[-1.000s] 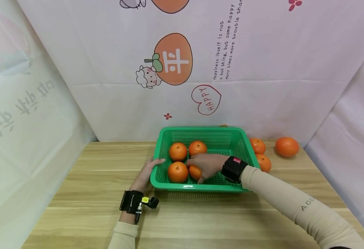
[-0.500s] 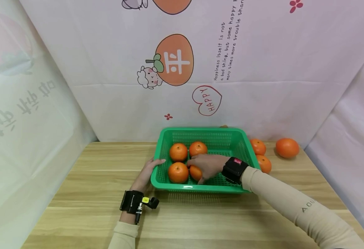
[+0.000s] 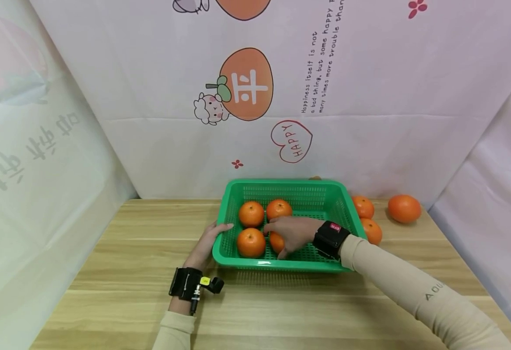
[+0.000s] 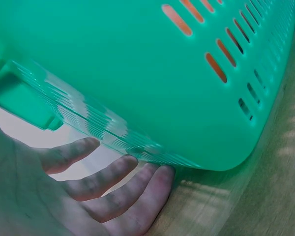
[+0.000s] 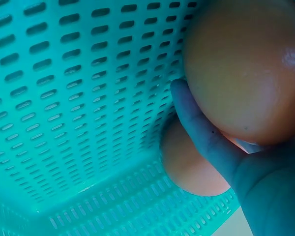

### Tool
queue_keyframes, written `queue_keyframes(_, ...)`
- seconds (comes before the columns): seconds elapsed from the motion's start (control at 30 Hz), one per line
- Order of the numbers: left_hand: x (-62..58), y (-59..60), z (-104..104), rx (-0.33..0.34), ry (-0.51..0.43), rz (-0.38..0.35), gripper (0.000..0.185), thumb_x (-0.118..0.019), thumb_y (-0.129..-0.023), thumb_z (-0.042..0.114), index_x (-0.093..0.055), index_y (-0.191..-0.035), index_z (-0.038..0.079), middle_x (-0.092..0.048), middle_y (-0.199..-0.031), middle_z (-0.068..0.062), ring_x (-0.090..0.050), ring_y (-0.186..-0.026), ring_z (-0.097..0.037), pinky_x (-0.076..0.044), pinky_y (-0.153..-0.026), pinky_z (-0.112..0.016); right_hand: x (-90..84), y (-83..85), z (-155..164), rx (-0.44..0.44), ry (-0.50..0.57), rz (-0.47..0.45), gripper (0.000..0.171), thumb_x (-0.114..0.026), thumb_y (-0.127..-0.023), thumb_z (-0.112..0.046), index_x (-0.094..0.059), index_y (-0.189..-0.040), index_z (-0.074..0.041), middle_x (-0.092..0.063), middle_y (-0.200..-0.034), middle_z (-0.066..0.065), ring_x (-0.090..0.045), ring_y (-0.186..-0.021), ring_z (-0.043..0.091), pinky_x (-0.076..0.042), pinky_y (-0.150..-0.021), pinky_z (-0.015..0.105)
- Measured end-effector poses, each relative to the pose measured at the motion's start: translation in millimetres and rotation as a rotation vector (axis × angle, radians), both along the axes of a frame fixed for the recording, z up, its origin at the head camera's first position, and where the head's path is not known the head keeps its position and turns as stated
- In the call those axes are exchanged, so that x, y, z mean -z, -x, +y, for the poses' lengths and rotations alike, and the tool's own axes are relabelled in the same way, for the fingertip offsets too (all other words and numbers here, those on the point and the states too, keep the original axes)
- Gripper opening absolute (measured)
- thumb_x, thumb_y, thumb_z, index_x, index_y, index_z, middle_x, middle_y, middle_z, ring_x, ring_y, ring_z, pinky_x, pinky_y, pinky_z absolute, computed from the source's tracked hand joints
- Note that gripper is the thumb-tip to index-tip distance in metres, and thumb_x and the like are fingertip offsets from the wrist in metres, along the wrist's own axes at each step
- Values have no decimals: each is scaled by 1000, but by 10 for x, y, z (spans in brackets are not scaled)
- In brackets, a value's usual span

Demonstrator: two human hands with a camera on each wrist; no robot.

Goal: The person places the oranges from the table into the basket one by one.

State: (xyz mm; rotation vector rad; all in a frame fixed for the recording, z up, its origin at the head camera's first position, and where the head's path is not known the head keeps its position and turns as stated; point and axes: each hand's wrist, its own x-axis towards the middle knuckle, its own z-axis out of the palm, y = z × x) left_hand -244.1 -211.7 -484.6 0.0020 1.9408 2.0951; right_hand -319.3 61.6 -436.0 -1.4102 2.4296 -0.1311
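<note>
A green plastic basket [image 3: 233, 265] stands on the wooden table with several oranges inside. My right hand [image 3: 294, 231] reaches into it and grips an orange [image 3: 276, 241], largely covered by the hand in the head view. In the right wrist view, one digit [image 5: 201, 128] curves along that orange [image 5: 246, 73], with another orange [image 5: 187, 162] behind it. Two oranges, one nearer [image 3: 251, 243] and one farther [image 3: 251, 214], sit at the basket's left; a third [image 3: 279, 209] lies behind my right hand. My left hand [image 3: 204, 244] holds the basket's left side, thumb over the rim, fingers [image 4: 108, 172] against the outer wall.
Outside the basket's right side lie two oranges, one farther back [image 3: 363, 207] and one nearer [image 3: 371, 232]. A larger orange-red fruit [image 3: 404, 209] rests farther right. Printed cloth [image 3: 369, 146] rises behind the wooden table [image 3: 150, 233] and at both sides.
The head view shifts very slightly. My right hand stays on its orange, which sits a touch farther right from its neighbour; my left hand keeps its hold on the basket.
</note>
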Motion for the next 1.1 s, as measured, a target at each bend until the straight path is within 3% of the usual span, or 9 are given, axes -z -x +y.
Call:
queue_keyframes(0.77, -7, -9, 7, -12, -8, -3, 71, -52, -104, 38, -25, -167, 19, -40, -167, -15, -49, -146, -31, -49, -116, -49, -70, -40, -17, -23, 51, 35, 68, -88, -83, -48, -63, -136, -14, -66, -135, 8, -67, -110, 18, -59, -89, 32)
queue_keyframes(1.1, -6, -9, 4, -4, -25, 5, 72, -52, -105, 36, -23, -168, 18, -37, -169, -15, -43, -152, -35, -48, -118, -50, -86, -33, -15, -20, 58, 32, 68, -87, -83, -50, -63, -136, -14, -66, -136, 8, -67, -107, 17, -59, -87, 31)
